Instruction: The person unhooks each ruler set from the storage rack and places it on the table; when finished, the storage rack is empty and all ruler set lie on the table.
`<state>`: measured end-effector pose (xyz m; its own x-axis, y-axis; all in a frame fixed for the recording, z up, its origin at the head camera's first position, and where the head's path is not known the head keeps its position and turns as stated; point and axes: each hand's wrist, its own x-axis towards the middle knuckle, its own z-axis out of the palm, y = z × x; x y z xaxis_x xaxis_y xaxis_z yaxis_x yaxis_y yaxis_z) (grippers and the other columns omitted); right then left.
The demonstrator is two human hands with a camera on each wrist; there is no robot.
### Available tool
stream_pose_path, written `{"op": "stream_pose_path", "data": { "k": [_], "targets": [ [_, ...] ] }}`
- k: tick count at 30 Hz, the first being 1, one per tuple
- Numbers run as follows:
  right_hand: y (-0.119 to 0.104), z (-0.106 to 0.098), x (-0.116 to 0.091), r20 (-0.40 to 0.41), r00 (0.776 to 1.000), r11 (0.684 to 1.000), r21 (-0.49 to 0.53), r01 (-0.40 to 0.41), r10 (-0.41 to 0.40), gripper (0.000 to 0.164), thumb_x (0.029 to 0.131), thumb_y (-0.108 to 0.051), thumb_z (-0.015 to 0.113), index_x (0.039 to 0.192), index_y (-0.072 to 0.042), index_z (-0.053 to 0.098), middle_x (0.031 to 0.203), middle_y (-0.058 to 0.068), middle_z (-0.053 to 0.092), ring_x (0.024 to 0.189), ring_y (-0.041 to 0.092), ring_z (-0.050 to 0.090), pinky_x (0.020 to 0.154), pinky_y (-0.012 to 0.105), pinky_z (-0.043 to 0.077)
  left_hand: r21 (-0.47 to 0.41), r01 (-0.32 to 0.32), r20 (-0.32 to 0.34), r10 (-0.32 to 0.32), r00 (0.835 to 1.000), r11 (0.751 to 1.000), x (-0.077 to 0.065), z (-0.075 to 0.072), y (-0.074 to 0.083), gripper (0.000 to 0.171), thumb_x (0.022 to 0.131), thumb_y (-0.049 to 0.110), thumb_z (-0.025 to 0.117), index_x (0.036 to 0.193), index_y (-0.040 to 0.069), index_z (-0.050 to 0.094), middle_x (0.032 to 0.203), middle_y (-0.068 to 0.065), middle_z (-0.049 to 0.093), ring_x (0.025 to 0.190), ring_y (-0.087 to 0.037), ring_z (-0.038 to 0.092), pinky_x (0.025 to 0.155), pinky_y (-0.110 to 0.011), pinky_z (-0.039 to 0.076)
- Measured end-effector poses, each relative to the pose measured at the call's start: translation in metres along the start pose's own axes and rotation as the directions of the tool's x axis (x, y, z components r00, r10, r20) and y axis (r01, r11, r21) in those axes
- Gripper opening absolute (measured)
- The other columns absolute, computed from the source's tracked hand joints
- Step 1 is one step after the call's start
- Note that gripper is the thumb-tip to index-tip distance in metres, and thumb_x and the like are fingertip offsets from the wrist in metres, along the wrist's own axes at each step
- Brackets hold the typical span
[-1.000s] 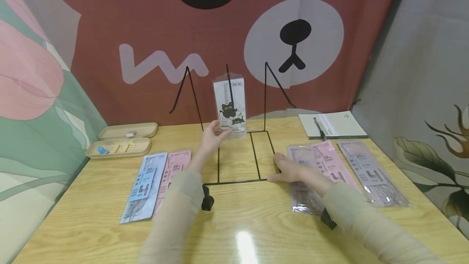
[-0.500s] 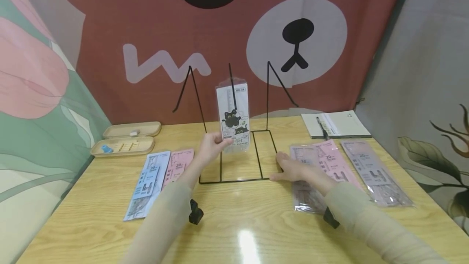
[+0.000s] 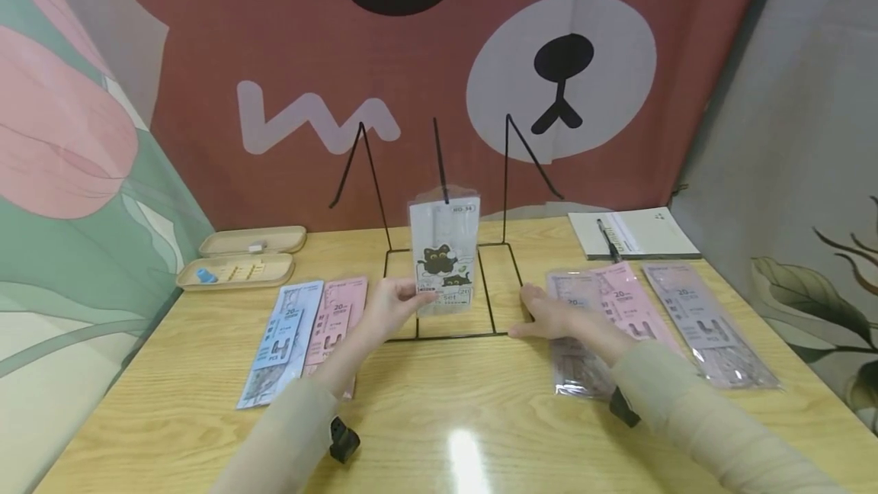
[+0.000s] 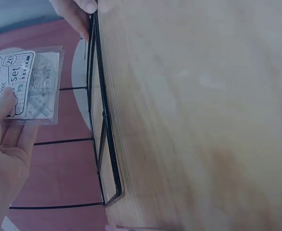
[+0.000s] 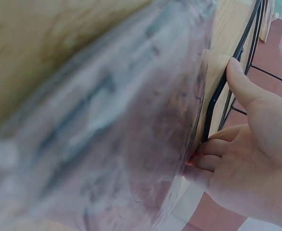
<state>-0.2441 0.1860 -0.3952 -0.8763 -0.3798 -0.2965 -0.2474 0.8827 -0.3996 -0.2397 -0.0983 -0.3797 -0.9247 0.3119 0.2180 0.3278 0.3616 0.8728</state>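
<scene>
My left hand (image 3: 394, 307) pinches the lower left corner of a ruler set (image 3: 444, 254) in a clear sleeve, printed with black cats, between thumb and fingers. In the left wrist view a clear protractor shows through the sleeve (image 4: 44, 86). The set is upright over the base of a black wire rack (image 3: 495, 290). Its top tab overlaps the tip of the rack's middle prong (image 3: 440, 162). My right hand (image 3: 552, 315) holds the rack's front right corner, thumb on the front bar (image 5: 217, 96) and fingers at the side bar.
Blue (image 3: 281, 341) and pink (image 3: 336, 319) ruler packets lie left of the rack. Several more lie to the right, including a grey-purple one (image 3: 706, 326). An open beige case (image 3: 236, 271) sits at the back left, a notebook (image 3: 641, 231) with a pen (image 3: 607, 238) at the back right.
My left hand has drawn the ruler set downward and nearer along the middle prong, so its top is now at the prong's tip. My right hand has stayed on the rack's corner.
</scene>
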Motion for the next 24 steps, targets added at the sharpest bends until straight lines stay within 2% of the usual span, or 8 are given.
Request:
{"op": "stream_pose_path", "data": {
  "k": [8,12,15,17,20,21,22,24],
  "targets": [
    [0.000,-0.001,0.000,-0.004,1.000,1.000,-0.003,-0.007,0.007,0.093,0.090,-0.044,0.058,0.144,0.015,0.011,0.151,0.034,0.009,0.142,0.044,0.010,0.118,0.051,0.011,-0.015,-0.059,0.056,0.060,0.997,0.998,-0.024,-0.005,0.005,0.022,0.086,0.015,0.067,0.105,0.006,0.071,0.104,-0.012,0.072,0.094,-0.022,0.070,0.084,-0.029,0.056],
    [0.000,0.000,-0.001,-0.001,1.000,1.000,0.004,-0.012,0.012,0.093,0.090,-0.045,0.058,0.145,0.014,0.011,0.151,0.033,0.009,0.142,0.044,0.010,0.118,0.051,0.011,-0.007,-0.082,0.057,0.082,0.995,0.997,-0.035,-0.010,0.006,0.021,0.085,0.012,0.068,0.103,0.003,0.071,0.102,-0.014,0.072,0.090,-0.023,0.071,0.078,-0.024,0.057],
    [-0.001,0.000,-0.002,-0.003,1.000,1.000,0.007,-0.014,0.014,0.093,0.090,-0.045,0.058,0.145,0.014,0.012,0.152,0.033,0.009,0.142,0.044,0.011,0.118,0.051,0.012,0.014,-0.056,0.037,0.056,0.998,0.998,-0.047,-0.017,0.006,0.021,0.083,0.015,0.070,0.100,0.004,0.072,0.096,-0.014,0.073,0.079,-0.017,0.070,0.067,-0.020,0.055],
    [0.000,-0.001,-0.002,-0.003,1.000,1.000,0.010,-0.014,0.014,0.093,0.090,-0.045,0.058,0.145,0.014,0.012,0.152,0.033,0.009,0.142,0.044,0.010,0.118,0.051,0.012,0.030,-0.049,0.017,0.049,0.999,0.998,-0.056,-0.024,0.004,0.020,0.082,0.016,0.071,0.098,0.003,0.071,0.091,-0.014,0.073,0.066,-0.009,0.064,0.056,-0.017,0.050],
    [0.001,-0.001,-0.001,-0.005,1.000,1.000,0.008,-0.008,0.008,0.093,0.090,-0.045,0.058,0.145,0.014,0.011,0.151,0.034,0.009,0.142,0.045,0.010,0.118,0.051,0.012,0.054,-0.021,-0.009,0.021,1.000,0.998,-0.069,-0.038,0.000,0.021,0.081,0.017,0.072,0.097,0.003,0.070,0.085,-0.015,0.073,0.061,0.000,0.061,0.051,-0.017,0.048],
    [0.001,-0.001,-0.001,-0.005,1.000,1.000,0.006,-0.006,0.006,0.093,0.090,-0.045,0.058,0.145,0.014,0.011,0.151,0.034,0.009,0.142,0.045,0.010,0.118,0.051,0.012,0.055,-0.017,-0.016,0.018,1.000,0.998,-0.074,-0.044,-0.002,0.020,0.081,0.017,0.072,0.095,0.002,0.069,0.078,-0.016,0.073,0.055,0.002,0.056,0.047,-0.016,0.045],
    [0.001,-0.001,-0.001,-0.006,1.000,1.000,0.004,-0.004,0.004,0.093,0.090,-0.045,0.058,0.145,0.014,0.011,0.151,0.034,0.009,0.142,0.045,0.010,0.118,0.052,0.012,0.054,-0.009,-0.022,0.010,1.000,0.999,-0.078,-0.050,-0.004,0.021,0.081,0.016,0.072,0.095,0.001,0.069,0.077,-0.016,0.072,0.055,0.004,0.056,0.047,-0.016,0.045],
    [0.001,-0.001,-0.002,-0.007,1.000,1.000,0.001,0.000,0.000,0.093,0.090,-0.045,0.058,0.144,0.015,0.012,0.151,0.035,0.009,0.142,0.045,0.011,0.117,0.052,0.012,0.048,0.032,-0.029,-0.031,0.999,0.998,-0.088,-0.063,-0.007,0.022,0.081,0.017,0.072,0.094,0.000,0.066,0.065,-0.012,0.068,0.049,0.006,0.050,0.043,-0.015,0.041]
  ]
}}
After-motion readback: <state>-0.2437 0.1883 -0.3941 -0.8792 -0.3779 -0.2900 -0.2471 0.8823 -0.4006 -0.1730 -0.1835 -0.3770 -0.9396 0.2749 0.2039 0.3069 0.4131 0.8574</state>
